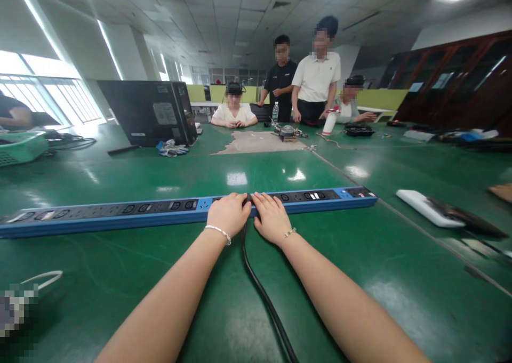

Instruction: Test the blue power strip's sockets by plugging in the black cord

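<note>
A long blue power strip [188, 222] with black socket panels lies across the green table. At its middle, my left hand [227, 214] is closed around a black plug [248, 198], which is at the strip's top face; whether it is fully seated is hidden by my fingers. From the plug a black power cord [260, 285] runs down toward me between my forearms. My right hand [272, 217] grips the strip just right of the plug. Its fingers lie over the top and its thumb is at the near side, with the index fingertip close to the plug.
A black computer case [156, 112] stands at the back left, with gloves [172, 148] beside it. A green basket [22, 148] is far left. On the right lies a white object [428, 207]. Several people are across the table [160, 277], near a bottle [275, 112].
</note>
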`<action>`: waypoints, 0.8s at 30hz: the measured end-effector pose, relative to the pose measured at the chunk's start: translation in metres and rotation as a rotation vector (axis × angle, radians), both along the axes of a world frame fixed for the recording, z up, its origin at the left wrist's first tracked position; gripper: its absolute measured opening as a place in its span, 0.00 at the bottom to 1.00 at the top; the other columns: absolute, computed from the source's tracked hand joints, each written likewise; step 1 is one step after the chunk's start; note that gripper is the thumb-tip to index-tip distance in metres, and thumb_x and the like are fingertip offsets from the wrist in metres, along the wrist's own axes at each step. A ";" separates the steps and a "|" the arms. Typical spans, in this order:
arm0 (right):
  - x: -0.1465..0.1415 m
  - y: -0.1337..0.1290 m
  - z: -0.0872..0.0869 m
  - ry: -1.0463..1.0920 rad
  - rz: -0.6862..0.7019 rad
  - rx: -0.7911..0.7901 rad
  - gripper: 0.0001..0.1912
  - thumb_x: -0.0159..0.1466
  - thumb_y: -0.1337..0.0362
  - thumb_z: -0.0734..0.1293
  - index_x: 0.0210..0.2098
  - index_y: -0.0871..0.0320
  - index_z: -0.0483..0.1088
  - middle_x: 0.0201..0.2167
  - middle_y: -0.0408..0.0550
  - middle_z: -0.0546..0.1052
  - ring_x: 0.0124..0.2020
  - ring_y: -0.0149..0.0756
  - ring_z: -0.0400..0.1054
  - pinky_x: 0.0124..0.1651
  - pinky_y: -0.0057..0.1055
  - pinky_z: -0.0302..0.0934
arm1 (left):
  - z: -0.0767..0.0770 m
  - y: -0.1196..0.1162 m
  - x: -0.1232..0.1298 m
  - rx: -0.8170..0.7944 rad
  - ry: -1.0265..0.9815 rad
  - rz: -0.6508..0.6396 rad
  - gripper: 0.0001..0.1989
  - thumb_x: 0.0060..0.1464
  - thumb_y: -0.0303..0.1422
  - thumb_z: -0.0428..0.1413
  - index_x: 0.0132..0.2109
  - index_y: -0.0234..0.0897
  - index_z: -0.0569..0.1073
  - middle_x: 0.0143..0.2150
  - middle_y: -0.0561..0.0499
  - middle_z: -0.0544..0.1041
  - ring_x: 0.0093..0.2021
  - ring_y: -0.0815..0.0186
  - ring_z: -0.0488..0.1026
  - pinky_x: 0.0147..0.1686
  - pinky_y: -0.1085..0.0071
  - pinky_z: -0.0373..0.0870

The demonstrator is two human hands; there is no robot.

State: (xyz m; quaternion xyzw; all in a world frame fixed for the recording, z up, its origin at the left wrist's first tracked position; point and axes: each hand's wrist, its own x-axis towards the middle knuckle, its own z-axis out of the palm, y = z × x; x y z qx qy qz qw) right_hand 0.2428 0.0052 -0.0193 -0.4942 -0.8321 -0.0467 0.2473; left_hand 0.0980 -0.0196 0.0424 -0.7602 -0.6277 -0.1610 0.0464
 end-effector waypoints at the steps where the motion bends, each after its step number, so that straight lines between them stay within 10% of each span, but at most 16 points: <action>1: 0.002 0.000 -0.002 -0.012 -0.009 0.013 0.31 0.59 0.65 0.60 0.62 0.59 0.56 0.63 0.48 0.60 0.64 0.39 0.50 0.65 0.43 0.39 | 0.004 0.002 0.005 0.003 0.040 0.021 0.20 0.60 0.40 0.41 0.49 0.39 0.73 0.46 0.46 0.76 0.45 0.62 0.74 0.44 0.67 0.69; 11: 0.000 0.001 -0.003 -0.021 -0.068 0.007 0.26 0.63 0.63 0.57 0.61 0.59 0.59 0.62 0.49 0.62 0.63 0.40 0.50 0.64 0.41 0.39 | 0.021 0.014 0.039 -0.103 0.126 0.061 0.16 0.57 0.25 0.42 0.41 0.29 0.73 0.38 0.37 0.78 0.42 0.56 0.76 0.39 0.63 0.71; 24: -0.001 0.001 -0.002 -0.024 -0.070 0.015 0.27 0.62 0.62 0.58 0.60 0.58 0.60 0.62 0.49 0.61 0.63 0.43 0.50 0.64 0.42 0.40 | 0.013 0.022 0.035 -0.185 0.041 0.191 0.16 0.58 0.32 0.41 0.48 0.33 0.67 0.39 0.36 0.78 0.41 0.54 0.77 0.37 0.62 0.71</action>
